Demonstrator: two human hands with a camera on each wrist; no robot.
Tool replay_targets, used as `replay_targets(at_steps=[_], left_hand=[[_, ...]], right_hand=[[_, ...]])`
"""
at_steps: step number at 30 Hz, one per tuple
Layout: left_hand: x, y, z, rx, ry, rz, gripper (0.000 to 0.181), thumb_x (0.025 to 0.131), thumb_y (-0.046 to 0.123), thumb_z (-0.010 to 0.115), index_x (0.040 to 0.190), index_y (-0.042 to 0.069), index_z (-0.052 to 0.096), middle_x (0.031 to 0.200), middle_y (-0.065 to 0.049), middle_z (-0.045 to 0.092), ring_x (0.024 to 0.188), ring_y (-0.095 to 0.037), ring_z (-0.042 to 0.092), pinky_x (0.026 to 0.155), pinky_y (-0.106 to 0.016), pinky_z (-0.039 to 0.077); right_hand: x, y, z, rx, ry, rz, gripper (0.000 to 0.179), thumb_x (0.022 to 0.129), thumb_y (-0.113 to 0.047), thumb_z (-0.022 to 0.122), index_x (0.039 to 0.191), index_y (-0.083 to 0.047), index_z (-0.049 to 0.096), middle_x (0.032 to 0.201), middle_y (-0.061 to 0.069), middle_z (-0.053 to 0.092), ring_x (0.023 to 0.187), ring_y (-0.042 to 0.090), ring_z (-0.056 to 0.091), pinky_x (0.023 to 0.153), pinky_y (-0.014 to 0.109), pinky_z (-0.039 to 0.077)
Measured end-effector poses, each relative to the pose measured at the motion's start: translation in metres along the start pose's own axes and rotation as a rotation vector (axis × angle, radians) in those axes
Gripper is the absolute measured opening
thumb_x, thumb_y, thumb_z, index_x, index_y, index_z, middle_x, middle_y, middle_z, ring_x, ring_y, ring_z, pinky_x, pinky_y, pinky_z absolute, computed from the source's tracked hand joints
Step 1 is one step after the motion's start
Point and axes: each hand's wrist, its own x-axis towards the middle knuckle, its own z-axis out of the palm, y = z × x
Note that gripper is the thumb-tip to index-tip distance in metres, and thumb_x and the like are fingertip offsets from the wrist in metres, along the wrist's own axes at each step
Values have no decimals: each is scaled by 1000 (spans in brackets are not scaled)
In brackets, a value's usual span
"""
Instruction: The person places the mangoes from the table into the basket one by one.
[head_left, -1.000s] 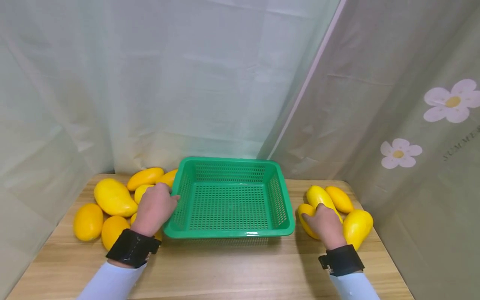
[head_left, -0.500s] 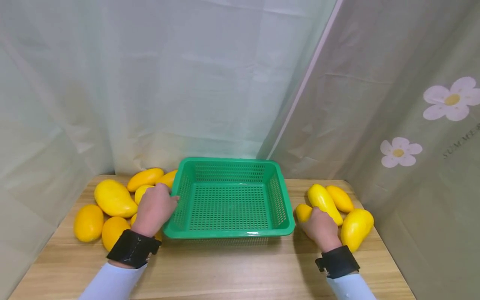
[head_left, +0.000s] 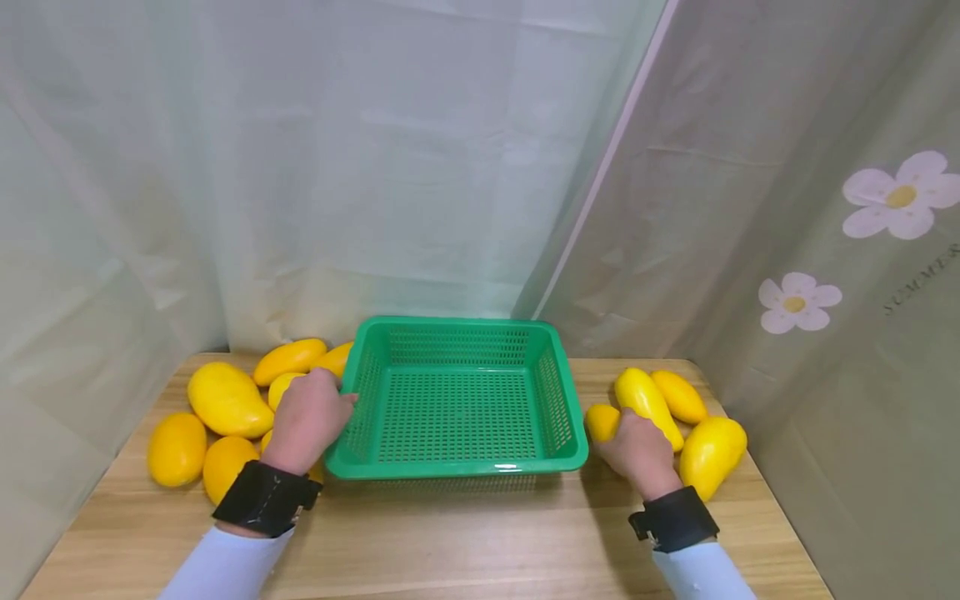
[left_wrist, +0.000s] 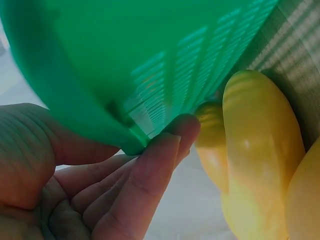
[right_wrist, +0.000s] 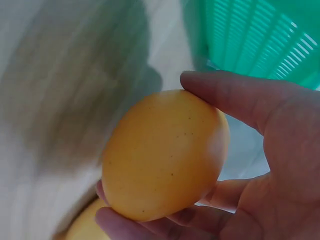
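Right grip point(head_left: 640, 454) curls round a mango point(right_wrist: 165, 155); judged firm, slippery, bruisable, best held at its widest girth. Left grip point(head_left: 309, 421) pinches the basket point(head_left: 442, 470), left of the right grip. Mango-to-table point(head_left: 465, 546) contact: cannot tell.

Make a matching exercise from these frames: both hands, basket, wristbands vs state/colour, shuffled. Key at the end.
Column 1
1. left hand
2. right hand
3. basket
4. wristbands

Column 2
A. grips a mango
B. black
C. pinches the basket
D. green, with mangoes to both sides

Pairs: 1-C, 2-A, 3-D, 4-B
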Motion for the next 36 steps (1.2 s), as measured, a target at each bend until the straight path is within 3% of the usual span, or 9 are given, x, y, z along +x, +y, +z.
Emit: replay_targets(at_steps=[10,20,27,32,36], left_hand=[[-1,4,-3,-30,-33,-21,24,89,22,61,82,-1,60,62,-7,50,53,-20,49,49,-31,43],[-1,2,-6,-4,-20,17,24,87,22,63,81,-1,61,59,-6,48,53,-21,48,50,-31,41],[2,-1,-9,-10,-29,24,23,86,22,64,79,0,62,58,-5,48,53,-20,48,49,-31,41],[2,-4,-9,1,-5,32,23,85,21,65,77,1,62,57,-5,47,52,-20,47,49,-32,39],[0,-2,-7,-13,-5,30,22,86,21,65,79,0,62,57,-5,47,52,-20,47,49,-32,39]], right_hand=[[12,-24,-33,19,173,-80,63,76,-43,65,118,0,45,79,11,51,66,27,48,52,40,38],[26,-75,-64,42,351,-252,63,75,-43,67,122,-7,45,83,7,53,67,25,50,53,40,39],[41,-110,-61,22,290,-400,66,73,-38,72,128,-12,45,97,3,56,75,21,51,59,39,43],[54,-127,-56,-48,183,-530,64,70,-35,75,125,-15,49,97,0,56,78,18,50,64,37,43],[62,-134,-51,-133,117,-586,63,66,-34,78,121,-16,53,98,-2,58,81,17,51,66,37,43]])
